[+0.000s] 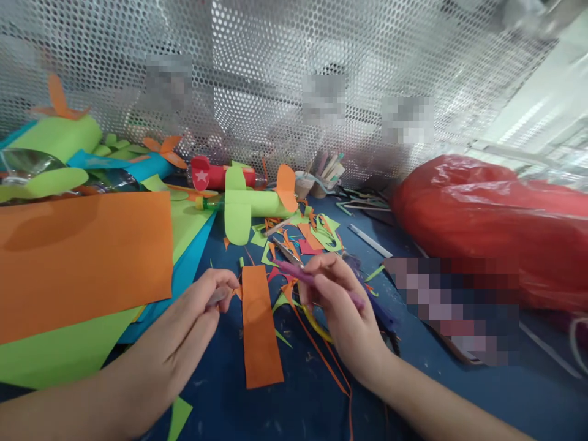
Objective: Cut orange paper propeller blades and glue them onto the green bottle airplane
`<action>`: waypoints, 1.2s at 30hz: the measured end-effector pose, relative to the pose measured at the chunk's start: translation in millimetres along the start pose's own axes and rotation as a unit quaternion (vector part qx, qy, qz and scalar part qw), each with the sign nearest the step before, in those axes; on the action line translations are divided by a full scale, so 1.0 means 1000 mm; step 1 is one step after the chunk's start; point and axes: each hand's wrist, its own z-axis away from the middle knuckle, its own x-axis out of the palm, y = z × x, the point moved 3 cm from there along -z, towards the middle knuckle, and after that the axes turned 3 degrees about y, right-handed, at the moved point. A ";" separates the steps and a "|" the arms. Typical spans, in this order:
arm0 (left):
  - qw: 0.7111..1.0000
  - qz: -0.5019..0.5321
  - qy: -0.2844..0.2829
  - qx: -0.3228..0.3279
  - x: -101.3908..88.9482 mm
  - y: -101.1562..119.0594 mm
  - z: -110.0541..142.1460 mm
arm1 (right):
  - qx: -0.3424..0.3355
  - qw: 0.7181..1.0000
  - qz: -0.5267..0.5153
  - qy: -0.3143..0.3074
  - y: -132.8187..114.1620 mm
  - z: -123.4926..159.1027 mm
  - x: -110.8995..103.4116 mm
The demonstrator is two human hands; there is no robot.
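A long orange paper strip (260, 331) lies flat on the blue table (459, 398) between my hands. My left hand (193, 324) pinches the strip's upper left corner with its fingers closed. My right hand (337, 300) is closed on purple-handled scissors (298, 269), whose metal blades point up and left over a pile of paper scraps. A green paper-covered bottle aeroplane (250, 205) with orange tail stands just beyond the scraps.
Large orange (82, 257), green and blue paper sheets lie stacked at left. More paper aeroplanes (59, 138) stand along the perforated metal wall (275, 61). A red plastic bag (487, 214) fills the right side. Cups with sticks (321, 177) stand at the back.
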 end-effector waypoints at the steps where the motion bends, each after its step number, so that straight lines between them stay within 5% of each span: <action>1: 0.999 0.027 -0.008 -0.028 0.002 -0.002 -0.001 | 0.007 1.000 -0.003 -0.014 -0.001 0.001 0.002; 6: 0.981 0.140 -0.041 -0.130 0.014 -0.006 -0.002 | 0.032 0.997 -0.008 -0.063 -0.002 0.004 0.010; 14: 0.977 0.148 -0.067 -0.135 0.021 -0.011 0.005 | 0.037 0.996 -0.031 -0.076 -0.001 0.006 0.011; 19: 0.980 0.146 -0.060 -0.120 0.024 -0.011 0.006 | 0.058 0.993 0.019 -0.101 0.000 0.007 0.012; 27: 0.984 0.114 -0.073 -0.115 0.014 -0.010 -0.008 | 0.089 0.992 0.081 -0.044 0.001 -0.002 0.011; 36: 0.999 0.047 0.008 -0.013 0.014 -0.004 0.001 | 0.163 0.982 0.053 -0.085 0.008 -0.001 0.013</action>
